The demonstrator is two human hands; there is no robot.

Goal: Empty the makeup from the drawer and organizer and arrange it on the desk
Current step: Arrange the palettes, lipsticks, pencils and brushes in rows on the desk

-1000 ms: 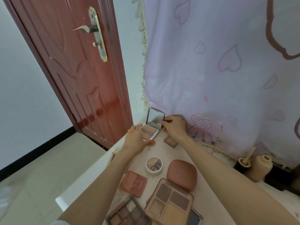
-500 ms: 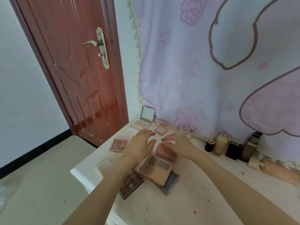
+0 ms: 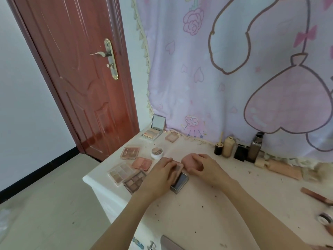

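On the white desk (image 3: 198,217) my left hand (image 3: 160,177) lies flat on a brown four-pan palette (image 3: 177,167), which sits on top of a grey palette (image 3: 182,180). My right hand (image 3: 203,166) curls its fingers over a rounded pink compact (image 3: 187,159) just beside them. To the left lie a dark eyeshadow palette (image 3: 134,181), a light eyeshadow palette (image 3: 120,173), a peach blush (image 3: 142,163) and a brown square compact (image 3: 130,152). A round white jar (image 3: 157,152), a small pink pan (image 3: 171,137) and an open mirror compact (image 3: 153,132) sit farther back.
Foundation bottles (image 3: 228,147) and dark bottles (image 3: 255,150) stand along the pink wall cloth (image 3: 234,87); a beige tube (image 3: 281,168) lies beside them. A brown stick (image 3: 315,195) and a small round item (image 3: 324,219) lie at the right. The desk's left edge drops off near a red door (image 3: 81,87).
Both hands left the mirror compact at the back corner and came down near the front: the left now on the four-pan palette, the right on the pink compact. The camera view swung right.
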